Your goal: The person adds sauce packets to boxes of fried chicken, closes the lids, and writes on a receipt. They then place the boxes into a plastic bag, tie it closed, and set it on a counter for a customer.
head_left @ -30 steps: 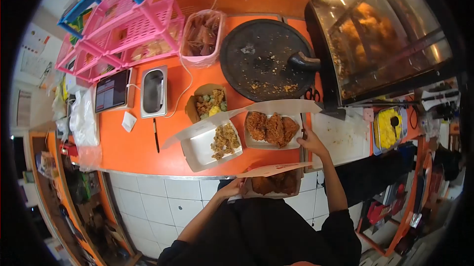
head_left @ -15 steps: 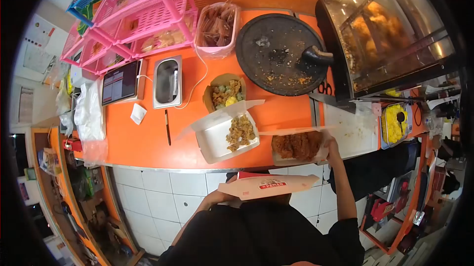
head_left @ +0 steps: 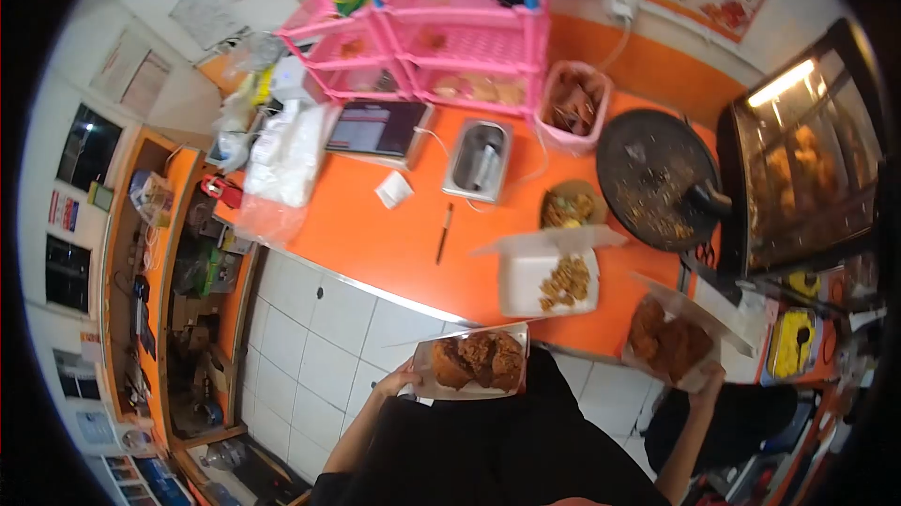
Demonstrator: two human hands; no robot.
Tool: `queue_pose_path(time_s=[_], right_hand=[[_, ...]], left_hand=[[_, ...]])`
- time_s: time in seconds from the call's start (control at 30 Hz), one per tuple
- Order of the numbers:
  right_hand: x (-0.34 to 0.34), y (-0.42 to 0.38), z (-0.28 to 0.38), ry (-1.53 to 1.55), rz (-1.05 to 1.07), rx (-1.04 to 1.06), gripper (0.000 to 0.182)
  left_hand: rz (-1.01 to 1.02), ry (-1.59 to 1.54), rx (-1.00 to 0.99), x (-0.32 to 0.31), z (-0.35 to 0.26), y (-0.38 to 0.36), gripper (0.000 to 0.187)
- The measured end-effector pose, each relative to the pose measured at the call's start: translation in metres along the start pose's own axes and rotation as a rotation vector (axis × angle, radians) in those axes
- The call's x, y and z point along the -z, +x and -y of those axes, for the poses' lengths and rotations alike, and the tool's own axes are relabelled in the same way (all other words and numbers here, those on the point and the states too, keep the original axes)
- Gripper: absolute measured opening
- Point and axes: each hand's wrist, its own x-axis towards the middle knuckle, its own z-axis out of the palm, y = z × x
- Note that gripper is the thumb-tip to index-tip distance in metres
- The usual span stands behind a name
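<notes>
My left hand (head_left: 402, 377) grips the left side of an open cardboard takeaway box (head_left: 425, 376). Pieces of fried chicken (head_left: 479, 360) fill this box, held in front of my body off the counter's front edge. On the other side, my right hand (head_left: 710, 384) has hold of a second open takeaway box (head_left: 693, 377), with more fried chicken (head_left: 668, 342) inside; it overlaps the counter edge in this view. Between them on the counter lies an open white box (head_left: 521, 285) with small crispy pieces (head_left: 566, 283) at its right. Behind it stands a brown box (head_left: 552, 204) of mixed food.
A dark round stone plate (head_left: 648, 163) with crumbs lies at the right, beside a lit glass warmer (head_left: 798, 159). Along the back are a metal container (head_left: 457, 173), a tablet (head_left: 375, 126), a pink basket (head_left: 563, 140) and pink racks (head_left: 474, 43). A pen (head_left: 444, 234) lies nearer.
My view has turned left. The left box has tipped so that its chicken shows instead of its printed lid. My right hand's box has come out toward the counter's front edge.
</notes>
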Motion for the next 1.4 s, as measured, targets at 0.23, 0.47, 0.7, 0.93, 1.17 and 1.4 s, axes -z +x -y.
queue_pose_path(time_s=[0.23, 0.47, 0.7, 0.93, 1.17, 1.4], right_hand=[[-0.153, -0.054, 0.058, 0.079, 0.42, -0.11, 0.039], [-0.443, -0.122, -0.005, 0.113, 0.273, -0.196, 0.004], [-0.554, -0.05, -0.161, 0.046, 0.607, -0.251, 0.038], [-0.575, -0.03, -0.231, -0.165, 0.604, -0.381, 0.059], [-0.554, -0.032, -0.201, -0.58, 0.647, -0.137, 0.051], [-0.602, -0.173, -0.12, -0.712, 0.868, 0.159, 0.033]], left_hand=[[-0.097, -0.033, -0.048, 0.141, -0.005, -0.021, 0.058], [0.078, 0.058, -0.108, 0.26, -0.101, -0.03, 0.059], [0.221, 0.062, -0.066, 0.323, -0.106, 0.017, 0.067], [0.278, 0.209, -0.167, 0.311, -0.086, 0.11, 0.06], [0.22, 0.81, -0.347, 0.287, -0.168, 0.063, 0.052], [0.265, 0.194, -0.535, 0.29, -0.312, -0.012, 0.009]])
